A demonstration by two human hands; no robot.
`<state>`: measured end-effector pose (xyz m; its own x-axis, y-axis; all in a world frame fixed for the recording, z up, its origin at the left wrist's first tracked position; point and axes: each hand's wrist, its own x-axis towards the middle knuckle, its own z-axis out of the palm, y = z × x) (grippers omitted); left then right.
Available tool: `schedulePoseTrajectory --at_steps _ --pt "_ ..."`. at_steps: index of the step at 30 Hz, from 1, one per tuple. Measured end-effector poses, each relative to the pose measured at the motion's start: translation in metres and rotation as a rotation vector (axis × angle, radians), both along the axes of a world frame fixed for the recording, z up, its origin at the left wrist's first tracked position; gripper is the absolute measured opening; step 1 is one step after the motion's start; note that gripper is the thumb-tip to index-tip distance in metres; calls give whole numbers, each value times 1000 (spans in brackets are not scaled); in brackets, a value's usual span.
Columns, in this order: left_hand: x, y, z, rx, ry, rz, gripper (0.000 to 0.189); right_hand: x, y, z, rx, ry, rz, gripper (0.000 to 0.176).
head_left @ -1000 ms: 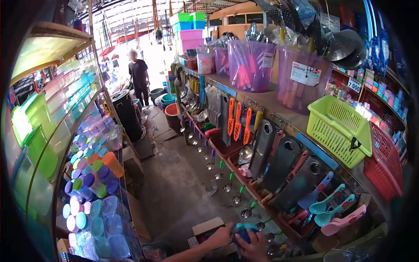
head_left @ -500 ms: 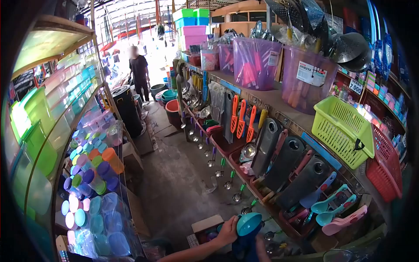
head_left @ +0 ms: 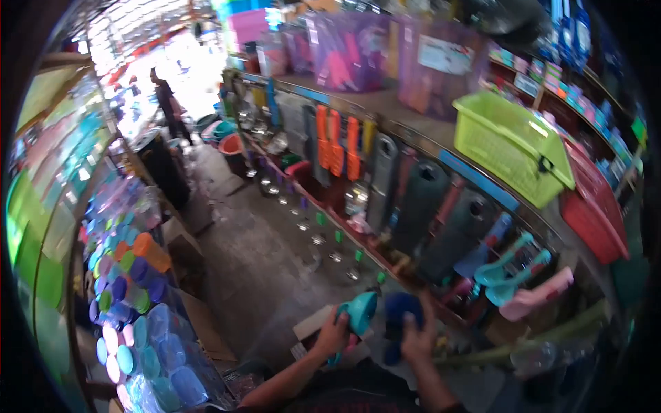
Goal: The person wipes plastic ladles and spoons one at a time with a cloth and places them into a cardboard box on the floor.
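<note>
My left hand (head_left: 332, 337) is closed around a teal, bowl-shaped plastic item (head_left: 361, 312). Its wide round side faces right, and a bit of teal shows below my fingers. Just to the right, my right hand (head_left: 418, 339) grips a dark blue item (head_left: 403, 308), thumb lying over its front. Motion blur hides the exact kind of the blue thing. The two items are held apart, side by side, in front of my body. Beneath my left hand stands an open cardboard box (head_left: 311, 325), its contents mostly covered.
Teal ladles (head_left: 506, 289) and dark grey pans or trays (head_left: 420, 203) hang along the right-hand shelf. On its top rest a lime-green basket (head_left: 509, 148) and a purple tub (head_left: 441, 69). Colourful containers (head_left: 138, 275) crowd the left shelf. A person (head_left: 169, 107) stands down the aisle.
The view has swung right and tilted. My left hand has turned the teal item sideways. My right hand, partly hidden before, now shows holding the dark blue item higher and separate from the teal one.
</note>
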<state>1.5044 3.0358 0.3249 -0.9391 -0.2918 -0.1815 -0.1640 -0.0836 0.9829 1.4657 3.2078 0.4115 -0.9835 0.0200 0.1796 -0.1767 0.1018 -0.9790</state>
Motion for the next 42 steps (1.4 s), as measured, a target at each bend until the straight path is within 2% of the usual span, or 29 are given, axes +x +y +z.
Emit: schedulePoseTrajectory --at_steps 1,2,3,4,6,7,8,10,12,14,15,16,18,19,21,22,23,25,26,28,30,31,32,33,37,38,40,41,42 --pt "-1 7 -13 20 -15 -49 43 0 -6 -27 156 174 79 38" --pt "-3 12 -27 168 67 -35 47 2 -13 -49 316 347 174 39" --pt "-4 15 -34 312 150 -4 51 13 -21 -48 304 414 231 39" --pt "1 16 -18 321 147 -18 51 19 -26 -47 284 486 298 38" --pt "15 7 14 565 -78 -61 55 0 -15 -46 397 540 380 38" --pt "24 -1 -2 590 -171 -188 54 -5 -12 -45 505 588 473 38" --pt "28 5 -4 588 -180 -183 54 -5 -14 -42 499 580 476 38" --pt "25 22 -4 369 -25 0 52 -7 -19 -36 566 671 231 32" --pt "16 22 -5 334 74 21 51 -2 -31 -39 499 675 145 28" --pt "4 16 -5 448 41 166 52 0 -37 -51 247 659 413 27" --pt "19 -9 10 283 20 -49 74 -3 -34 -48 237 655 514 25" --pt "23 -19 5 279 21 -52 74 -10 -29 -41 234 657 510 25" --pt "34 -28 -11 555 -166 -274 70 -19 -20 -30 651 610 459 22" --pt "34 -7 8 539 -245 -109 67 -16 -22 -29 652 607 446 22" --pt "31 5 -6 532 -210 -43 67 -14 -34 -26 494 738 72 18" --pt "30 14 -2 533 -179 43 67 -9 -38 -29 502 737 72 18" --pt "26 18 7 468 -111 150 69 -2 -43 -35 396 652 272 18" --pt "28 -13 -23 360 -89 93 71 0 -42 -51 212 503 603 17" --pt "30 -24 -34 254 -68 42 73 -6 -33 -48 209 500 603 17" --pt "31 -30 -16 197 -113 101 69 -25 -6 -40 252 418 903 14" --pt "26 -54 -13 982 32 -92 62 -27 5 -41 297 338 901 18" --pt "16 -46 8 887 -25 126 56 -21 5 -44 178 287 641 21" --pt "10 -40 12 894 -25 131 56 -14 7 -48 64 231 384 24" --pt "6 -34 14 900 -57 188 55 -9 -2 -61 56 323 333 30" --pt "-8 -5 15 835 -89 345 51 27 -51 -55 206 305 323 32" --pt "-7 -8 17 830 -95 334 51 28 -57 -59 232 346 345 32" --pt "-3 -20 23 943 -91 151 48 27 -54 -66 266 388 365 31" --pt "-3 -25 14 946 -95 149 48 28 -46 -70 259 321 476 32" --pt "-4 -29 7 825 -1 174 48 30 -40 -72 249 253 587 32"
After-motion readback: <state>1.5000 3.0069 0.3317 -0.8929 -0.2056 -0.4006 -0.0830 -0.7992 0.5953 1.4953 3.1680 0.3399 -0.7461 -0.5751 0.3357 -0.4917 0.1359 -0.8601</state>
